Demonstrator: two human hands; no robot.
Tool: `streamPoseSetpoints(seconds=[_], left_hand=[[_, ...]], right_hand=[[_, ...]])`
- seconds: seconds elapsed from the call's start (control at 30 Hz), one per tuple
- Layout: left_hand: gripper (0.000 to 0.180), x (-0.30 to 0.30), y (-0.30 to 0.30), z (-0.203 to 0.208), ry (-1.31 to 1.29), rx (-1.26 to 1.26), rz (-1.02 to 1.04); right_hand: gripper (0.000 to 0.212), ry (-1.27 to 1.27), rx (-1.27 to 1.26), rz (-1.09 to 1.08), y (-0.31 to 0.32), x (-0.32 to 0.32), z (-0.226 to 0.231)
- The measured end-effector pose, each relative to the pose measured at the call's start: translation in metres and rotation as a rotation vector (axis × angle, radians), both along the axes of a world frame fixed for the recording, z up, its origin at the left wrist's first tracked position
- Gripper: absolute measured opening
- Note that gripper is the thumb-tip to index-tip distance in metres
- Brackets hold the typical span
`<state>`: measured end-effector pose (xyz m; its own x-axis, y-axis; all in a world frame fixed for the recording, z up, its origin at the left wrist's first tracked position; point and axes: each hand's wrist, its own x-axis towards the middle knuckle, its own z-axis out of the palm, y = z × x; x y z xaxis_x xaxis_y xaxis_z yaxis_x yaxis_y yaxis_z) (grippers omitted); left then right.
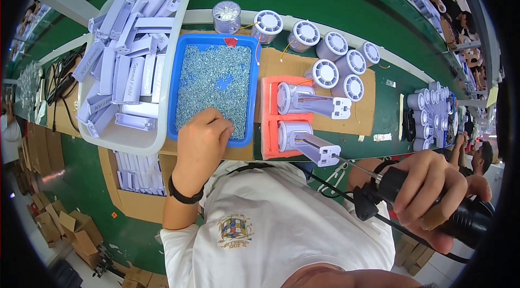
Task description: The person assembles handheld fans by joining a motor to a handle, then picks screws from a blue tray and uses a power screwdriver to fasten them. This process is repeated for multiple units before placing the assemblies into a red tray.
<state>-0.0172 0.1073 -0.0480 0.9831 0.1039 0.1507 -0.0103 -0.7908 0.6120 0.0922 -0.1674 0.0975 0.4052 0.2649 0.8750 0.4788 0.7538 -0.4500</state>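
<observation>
My left hand (205, 135) is down at the near end of a blue tray (174, 90) of small silver screws (214, 74). Its fingers are curled together among the screws; whatever they pinch is hidden. My right hand (430, 193) grips a black electric screwdriver (394, 184), its long bit pointing left at the end of a white handle piece (319, 152). That handle is joined to a round white motor housing (288, 135) lying in a pink-orange foam holder (265, 150). A second such fan assembly (309, 102) lies in the slot just beyond it.
A white bin (184, 1) heaped with white handle parts (127, 79) stands left of the tray. Several round motor housings (325, 74) with loose wires stand at the back and right, some on cardboard (365, 106). More assemblies (428, 112) are stacked farther right. A carton (138, 201) is at lower left.
</observation>
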Motion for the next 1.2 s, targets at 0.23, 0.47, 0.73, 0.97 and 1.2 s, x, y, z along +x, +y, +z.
streamPoseSetpoints(seconds=[0.23, 0.47, 0.73, 0.97, 1.2], left_hand=[[0.006, 0.002, -0.003, 0.004, -0.038, -0.061, 0.050], [0.006, 0.011, -0.016, 0.008, -0.181, -0.257, 0.014], [0.010, 0.020, -0.046, -0.005, -0.254, -0.676, -0.171], [0.014, 0.020, -0.050, -0.001, -0.163, -0.675, -0.161], [0.016, 0.026, -0.055, -0.009, -0.341, -0.635, -0.301]], right_hand=[[0.076, -0.029, -0.063, 0.055, -0.003, 0.005, -0.003], [0.076, -0.021, -0.086, 0.068, 0.001, 0.005, -0.007], [0.073, -0.019, -0.114, 0.155, -0.004, 0.014, -0.006], [0.069, 0.006, -0.090, 0.144, -0.005, 0.012, -0.009], [0.064, 0.072, 0.086, 0.077, 0.004, 0.003, -0.016]])
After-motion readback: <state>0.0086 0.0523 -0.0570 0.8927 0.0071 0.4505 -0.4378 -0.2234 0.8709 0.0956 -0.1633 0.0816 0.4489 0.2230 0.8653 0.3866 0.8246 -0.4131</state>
